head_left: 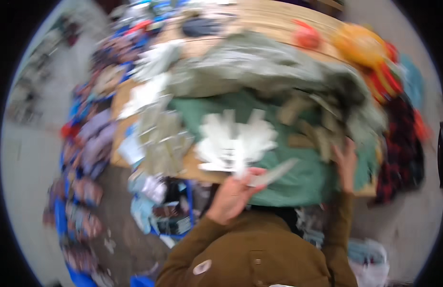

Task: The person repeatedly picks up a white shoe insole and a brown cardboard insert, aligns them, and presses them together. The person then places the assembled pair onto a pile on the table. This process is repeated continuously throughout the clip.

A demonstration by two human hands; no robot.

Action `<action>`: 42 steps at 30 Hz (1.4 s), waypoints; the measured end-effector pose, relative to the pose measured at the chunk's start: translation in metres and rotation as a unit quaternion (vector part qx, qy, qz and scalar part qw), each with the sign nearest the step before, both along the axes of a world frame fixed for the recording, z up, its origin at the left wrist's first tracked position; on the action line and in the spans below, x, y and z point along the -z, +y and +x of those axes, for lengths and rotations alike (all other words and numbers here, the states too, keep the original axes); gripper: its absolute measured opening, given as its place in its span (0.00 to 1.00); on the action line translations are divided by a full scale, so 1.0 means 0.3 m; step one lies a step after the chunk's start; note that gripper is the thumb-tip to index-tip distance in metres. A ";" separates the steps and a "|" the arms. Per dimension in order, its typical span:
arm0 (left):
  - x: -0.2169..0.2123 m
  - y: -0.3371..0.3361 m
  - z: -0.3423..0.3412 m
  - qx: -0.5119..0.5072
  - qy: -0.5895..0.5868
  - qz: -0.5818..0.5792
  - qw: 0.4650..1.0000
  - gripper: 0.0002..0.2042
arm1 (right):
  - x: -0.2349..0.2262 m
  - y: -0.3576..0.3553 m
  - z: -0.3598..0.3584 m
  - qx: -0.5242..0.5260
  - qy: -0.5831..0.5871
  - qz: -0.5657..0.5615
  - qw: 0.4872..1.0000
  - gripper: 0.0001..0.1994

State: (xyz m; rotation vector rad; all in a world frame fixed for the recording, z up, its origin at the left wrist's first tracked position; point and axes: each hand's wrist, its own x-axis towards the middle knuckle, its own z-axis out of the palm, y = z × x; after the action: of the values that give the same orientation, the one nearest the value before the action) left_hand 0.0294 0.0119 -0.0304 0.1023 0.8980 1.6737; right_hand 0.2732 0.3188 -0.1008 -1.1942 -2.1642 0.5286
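My left hand (229, 195) is closed on a pale, flat, sock-like strip (281, 171) that points up to the right. Directly beyond its fingers a bunch of white sock-like pieces (253, 138) fans out; blur hides whether the hand grips these too. My right hand (346, 162) has its fingers apart at the right part of a green cloth (298, 184), beside several olive-brown sock-like pieces (322, 136). No held thing shows in it. A large grey-green plastic sack (245, 62) lies crumpled behind the cloth.
Left on the wooden table (264, 14) lie beige packed pieces (161, 138) and white bundles (149, 91). An orange bag (360, 45) and a small red bag (307, 36) stand far right. Dark checked cloth (401, 148) hangs at the right edge. Blue-rimmed containers of textiles (171, 215) stand at left.
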 end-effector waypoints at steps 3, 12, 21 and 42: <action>0.043 -0.026 0.005 -0.009 -0.047 0.030 0.998 0.16 | -0.064 -0.055 0.033 0.030 0.039 -0.153 0.987 0.25; 0.021 0.019 0.012 -0.053 -0.212 0.106 0.970 0.20 | -0.149 -0.375 -0.157 -0.078 0.408 -0.494 0.764 0.19; -0.040 0.010 0.023 -0.062 -0.181 0.052 0.980 0.22 | -0.362 -0.551 -0.408 -0.322 0.191 -0.218 0.901 0.14; -0.038 0.022 0.035 -0.054 -0.144 0.035 0.987 0.21 | -0.285 -0.546 -0.424 -0.366 0.152 -0.065 0.916 0.17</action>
State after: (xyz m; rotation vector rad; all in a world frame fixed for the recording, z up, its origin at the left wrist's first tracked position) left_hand 0.0399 0.0185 -0.0190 -0.1404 0.6355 1.7665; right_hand 0.1461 0.1550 -0.0153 -0.2730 -2.2674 1.1030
